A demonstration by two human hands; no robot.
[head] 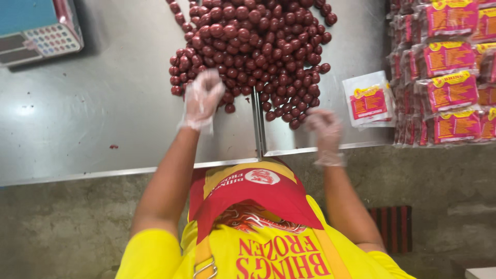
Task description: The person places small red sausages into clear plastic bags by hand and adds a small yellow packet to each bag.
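A big heap of dark red round sausage balls (258, 46) lies on a steel table (77, 113). Both my hands wear thin clear plastic gloves. My left hand (201, 98) rests on the near left edge of the heap, fingers bent down over a few balls; whether it grips any is hidden by the glove. Blurred by motion, my right hand (323, 126) hovers by the heap's near right edge, fingers loosely spread and nothing visible in them. One flat white packet with a pink and yellow label (369, 101) lies just right of that hand.
A weighing scale with a keypad (39, 31) stands at the far left. Stacks of packed labelled bags (449, 88) fill the right side. A seam (258, 124) splits the table between my hands. One red crumb (112, 146) lies near the front edge; below is concrete floor (62, 222).
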